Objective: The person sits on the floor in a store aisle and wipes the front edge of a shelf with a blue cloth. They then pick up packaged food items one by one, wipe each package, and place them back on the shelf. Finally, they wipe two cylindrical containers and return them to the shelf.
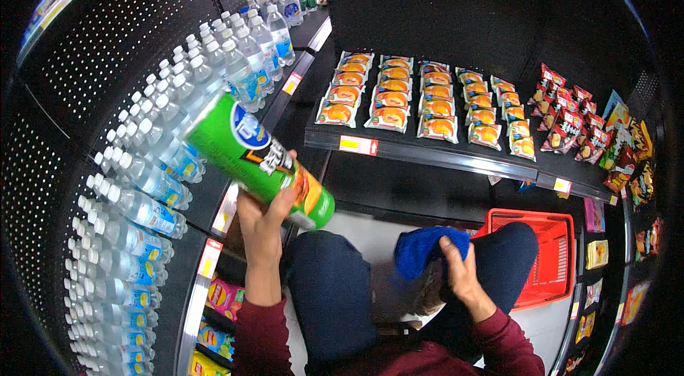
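My left hand (267, 216) is closed around a green snack canister (230, 151), which is tilted with its lower right end over my knee. Its label bears writing and a picture of food. A crumpled blue cloth (427, 250) is gripped in my right hand (460, 269), above the gap between my knees. Canister and cloth are apart. Behind the canister, clear plastic bottles with white caps (181, 90) stand in rows on the left shelf.
Packaged buns (387, 109) lie in rows on the shelf ahead, beside red snack bags (564, 130). A red plastic shopping basket (561, 269) is on the floor by my right knee. Chip bags (224, 298) fill a lower left shelf; more packets line the right shelves.
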Demonstrator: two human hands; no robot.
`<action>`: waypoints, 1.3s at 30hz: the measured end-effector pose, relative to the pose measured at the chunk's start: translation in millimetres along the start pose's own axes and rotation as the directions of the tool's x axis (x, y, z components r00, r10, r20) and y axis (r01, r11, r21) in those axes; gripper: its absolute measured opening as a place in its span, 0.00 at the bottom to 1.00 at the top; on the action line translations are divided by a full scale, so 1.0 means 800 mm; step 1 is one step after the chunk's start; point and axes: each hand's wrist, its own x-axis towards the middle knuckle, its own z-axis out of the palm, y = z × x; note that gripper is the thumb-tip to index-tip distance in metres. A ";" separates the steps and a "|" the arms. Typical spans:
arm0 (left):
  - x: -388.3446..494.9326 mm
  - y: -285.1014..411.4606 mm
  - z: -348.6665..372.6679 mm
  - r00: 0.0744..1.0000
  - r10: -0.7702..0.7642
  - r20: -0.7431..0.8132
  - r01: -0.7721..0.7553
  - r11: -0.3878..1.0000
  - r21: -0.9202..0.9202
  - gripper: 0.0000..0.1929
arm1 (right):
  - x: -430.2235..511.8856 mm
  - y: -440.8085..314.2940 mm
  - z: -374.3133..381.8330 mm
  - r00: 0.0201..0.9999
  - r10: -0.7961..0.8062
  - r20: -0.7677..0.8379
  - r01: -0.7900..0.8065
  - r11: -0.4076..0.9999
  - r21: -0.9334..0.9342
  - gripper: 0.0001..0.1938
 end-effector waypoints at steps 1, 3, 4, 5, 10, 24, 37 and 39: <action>0.014 -0.017 -0.004 0.999 -0.034 0.015 0.034 0.999 0.008 0.32 | 0.005 0.010 -0.005 0.994 0.007 -0.105 -0.007 1.000 -0.001 0.14; 0.029 -0.047 -0.041 0.996 -0.078 0.042 0.073 0.991 0.112 0.32 | 0.015 0.019 -0.002 0.984 0.030 -0.178 -0.028 0.999 0.019 0.13; 0.032 -0.072 -0.051 0.992 -0.111 0.054 0.101 0.983 0.151 0.32 | 0.019 0.019 -0.006 0.982 0.049 -0.184 -0.047 0.999 0.011 0.13; 0.033 -0.102 -0.064 0.989 -0.127 0.073 0.114 0.979 0.168 0.32 | 0.022 0.016 -0.001 0.968 0.051 -0.246 -0.047 0.999 0.021 0.14; -0.008 -0.259 -0.136 0.960 -0.278 0.033 0.266 0.943 0.202 0.34 | 0.025 0.019 -0.014 0.978 0.155 -0.141 -0.171 0.980 -0.104 0.15; 0.027 -0.374 -0.325 0.914 -0.249 -0.321 0.386 0.779 0.493 0.35 | 0.063 0.023 0.003 0.968 0.242 0.067 -0.223 0.952 -0.210 0.20; 0.035 -0.427 -0.352 0.887 -0.430 -0.169 0.461 0.808 0.367 0.32 | 0.072 0.043 0.004 0.906 0.415 0.087 -0.403 0.906 -0.125 0.20; 0.034 -0.433 -0.360 0.887 -0.442 -0.136 0.460 0.808 0.370 0.30 | 0.077 0.033 0.007 0.916 0.387 0.105 -0.367 0.915 -0.166 0.20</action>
